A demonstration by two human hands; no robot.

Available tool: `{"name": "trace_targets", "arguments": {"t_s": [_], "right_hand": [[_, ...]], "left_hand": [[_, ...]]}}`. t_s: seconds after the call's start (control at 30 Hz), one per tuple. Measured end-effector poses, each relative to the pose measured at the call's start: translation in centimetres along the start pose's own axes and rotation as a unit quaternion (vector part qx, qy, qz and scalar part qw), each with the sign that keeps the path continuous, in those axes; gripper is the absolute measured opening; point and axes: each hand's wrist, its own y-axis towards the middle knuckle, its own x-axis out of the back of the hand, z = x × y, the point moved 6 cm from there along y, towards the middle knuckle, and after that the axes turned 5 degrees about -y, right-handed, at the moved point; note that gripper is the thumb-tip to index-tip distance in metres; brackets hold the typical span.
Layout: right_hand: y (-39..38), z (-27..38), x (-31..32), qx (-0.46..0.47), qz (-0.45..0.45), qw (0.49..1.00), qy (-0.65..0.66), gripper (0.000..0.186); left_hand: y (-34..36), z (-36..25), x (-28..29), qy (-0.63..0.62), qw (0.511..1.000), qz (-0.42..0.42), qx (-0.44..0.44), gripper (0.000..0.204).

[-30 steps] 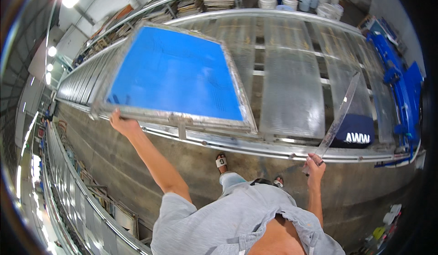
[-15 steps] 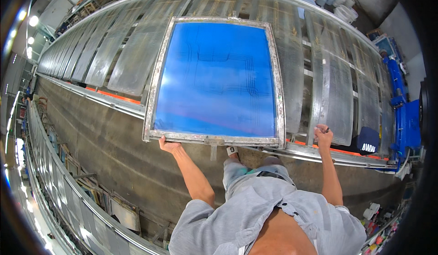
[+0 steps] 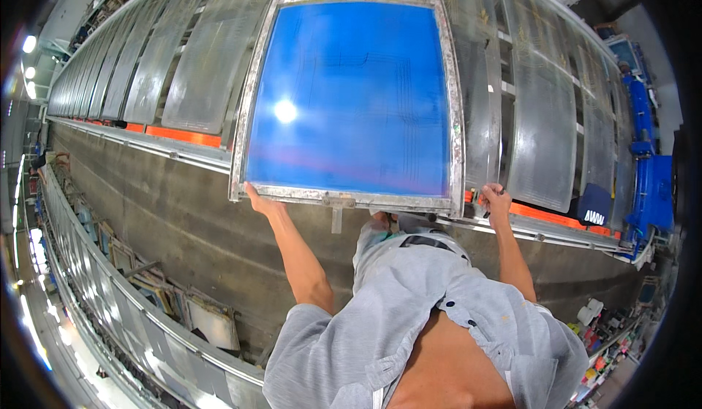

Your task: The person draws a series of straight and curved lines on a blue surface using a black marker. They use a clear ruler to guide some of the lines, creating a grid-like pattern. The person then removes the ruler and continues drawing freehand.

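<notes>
A screen printing frame with blue mesh rests over the long row of clear panels, its near edge toward me. Fine dark lines cross the mesh, and a bright light reflects in it. My left hand grips the frame near its near left corner, thumb at the edge and the other fingers hidden beneath. Just beyond the near right corner, my right hand is closed around a small dark stick-like thing, too small to name. That hand appears apart from the frame.
Clear panels line the rack on both sides, with a metal rail along the near edge. A dark blue cap lies at right, near blue machinery. Another rack stands behind me at left, with frames beneath it.
My right hand has come leftward, closer to the frame's near right corner. My left hand has shifted toward the near left corner. The view has tilted a little.
</notes>
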Motion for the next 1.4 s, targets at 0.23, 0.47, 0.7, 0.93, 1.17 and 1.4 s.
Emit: {"name": "trace_targets", "arguments": {"t_s": [0.23,0.47,0.7,0.93,1.17,1.4], "right_hand": [[2.1,-2.7,-0.3,0.034,-0.028,0.996,-0.081,0.018],[3.5,-4.2,-1.3,0.086,-0.068,0.971,-0.21,0.027],[2.2,-1.3,-1.3,0.115,-0.174,0.899,-0.385,0.024],[-2.7,2.5,-1.4,0.123,-0.297,0.936,-0.143,0.022],[-17.3,9.3,-30.7,0.039,0.137,0.986,-0.087,0.034],[-22.4,10.4,-40.6,0.122,0.227,0.966,0.006,0.02]], "left_hand": [[-2.0,-2.4,-1.0,0.231,0.945,-0.204,-0.106,0.053],[0.1,0.0,0.7,0.121,0.984,-0.127,0.005,0.053],[1.5,-0.7,3.1,0.025,0.985,-0.055,0.161,0.043],[-0.6,-5.4,3.5,0.254,0.949,-0.094,0.159,0.042],[-7.9,-8.9,-8.2,0.518,0.72,0.458,-0.055,0.015],[-11.7,-6.0,-11.0,0.521,0.601,0.592,0.134,0.025]]}}
